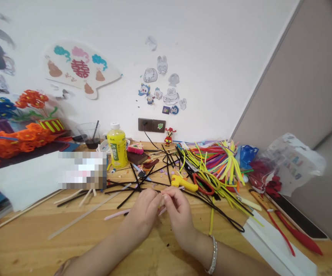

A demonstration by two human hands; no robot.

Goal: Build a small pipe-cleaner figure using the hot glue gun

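The small piece point(163, 196) you work on sits at your fingertips, just in front of the yellow tool point(184, 183), and is mostly covered, so I cannot tell its shape. Your left hand point(146, 211) is nearly closed, its fingers curled in to that spot; your right hand point(179, 214) pinches there, thumb against forefinger. You look to be at a fine shaping or joining step, and the next move probably calls for one steady pinch while the other adjusts. Left of the yellow tool, black stems point(128, 188) cross one another; just right of it are red-handled scissors point(202, 184). Beyond it to the right lies a bundle of coloured stems point(224, 161); beyond it to the left stands a yellow bottle point(116, 147).
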